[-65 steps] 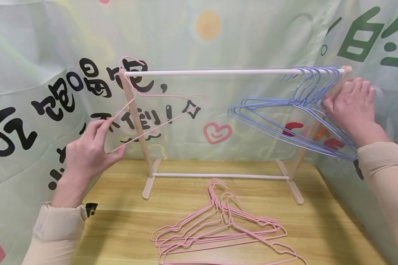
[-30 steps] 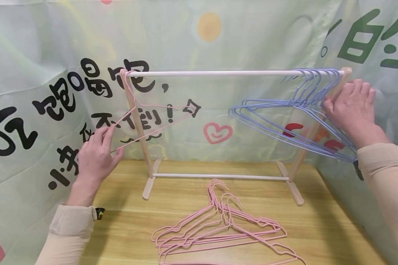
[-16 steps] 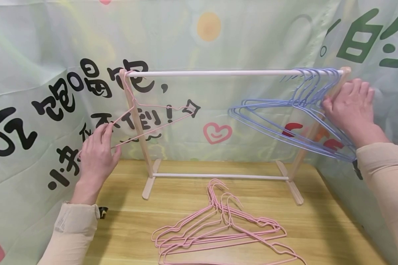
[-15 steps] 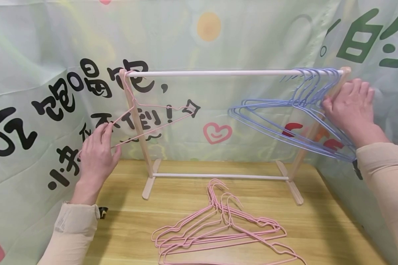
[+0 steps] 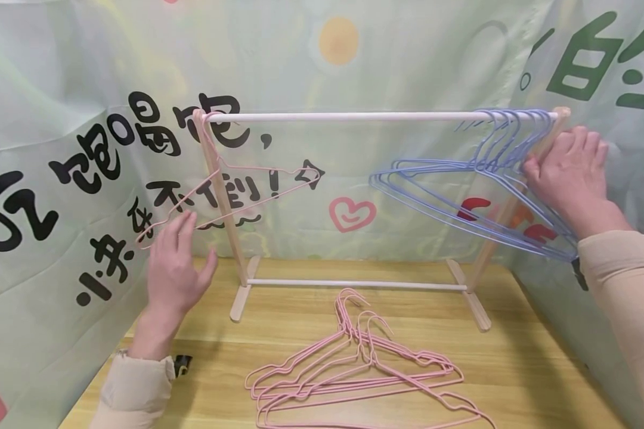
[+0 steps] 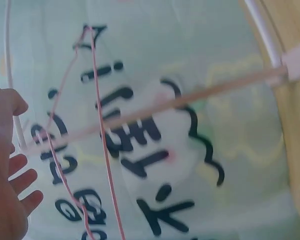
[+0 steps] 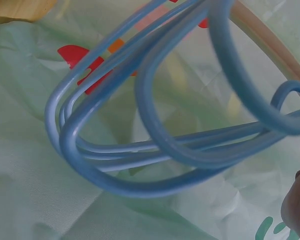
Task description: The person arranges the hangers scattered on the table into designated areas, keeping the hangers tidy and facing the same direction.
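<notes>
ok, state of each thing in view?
Left hand: open, off the hanger.
Right hand: gripping the blue hangers.
Pink hanger: hung on the rail's left end.
Blue hangers: hung at the right end.
Pink pile: flat on table.
Rail: level.

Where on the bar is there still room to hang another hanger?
The long middle of the rail is bare, between the pink hanger at its left end and the blue hangers bunched at the right end, where the right hand holds them. The left hand is open below the pink hanger.
</notes>
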Tool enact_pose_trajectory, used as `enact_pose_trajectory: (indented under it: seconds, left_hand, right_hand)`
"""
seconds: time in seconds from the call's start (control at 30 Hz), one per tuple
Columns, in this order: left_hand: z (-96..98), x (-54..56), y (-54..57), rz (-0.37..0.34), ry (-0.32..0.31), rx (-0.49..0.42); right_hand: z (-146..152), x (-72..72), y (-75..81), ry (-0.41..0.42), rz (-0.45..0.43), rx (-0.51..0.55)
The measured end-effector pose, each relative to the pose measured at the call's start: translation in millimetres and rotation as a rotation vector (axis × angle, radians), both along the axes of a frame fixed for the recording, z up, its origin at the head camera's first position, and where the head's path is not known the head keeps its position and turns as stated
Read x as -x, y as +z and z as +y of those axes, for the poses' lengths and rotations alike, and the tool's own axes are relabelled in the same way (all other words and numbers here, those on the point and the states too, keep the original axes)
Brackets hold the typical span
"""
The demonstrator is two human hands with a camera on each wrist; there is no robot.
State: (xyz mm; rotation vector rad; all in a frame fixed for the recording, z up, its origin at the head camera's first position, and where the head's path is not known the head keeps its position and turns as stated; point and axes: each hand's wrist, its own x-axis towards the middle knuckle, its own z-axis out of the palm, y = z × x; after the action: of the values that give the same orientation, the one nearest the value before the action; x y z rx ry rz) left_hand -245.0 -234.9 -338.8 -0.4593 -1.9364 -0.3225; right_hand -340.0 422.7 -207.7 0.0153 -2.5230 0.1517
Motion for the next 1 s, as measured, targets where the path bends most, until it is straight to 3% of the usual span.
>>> enact_pose_trajectory:
  seconds: [0.23, 0.63, 0.8, 1.0]
  left_hand:
    - [38.6, -14.3, -22.1, -0.052, -0.134, 0.019]
    - [100.6, -42.2, -72.1, -0.267, -0.399, 0.186]
    - [120.3, -57.3, -97.0, -0.387, -0.453, 0.305]
    - [135.3, -70.3, -118.5, -0.521, -0.545, 0.497]
  right_hand:
    - [-1, 0.7, 0.8, -0.01, -0.01, -0.002]
    - [1, 1.3, -1.0, -0.01, -0.012, -0.002]
    - [1, 0.8, -0.3, -0.005, -0.003, -0.005]
    - [1, 0.4, -0.3, -0.004, -0.004, -0.002]
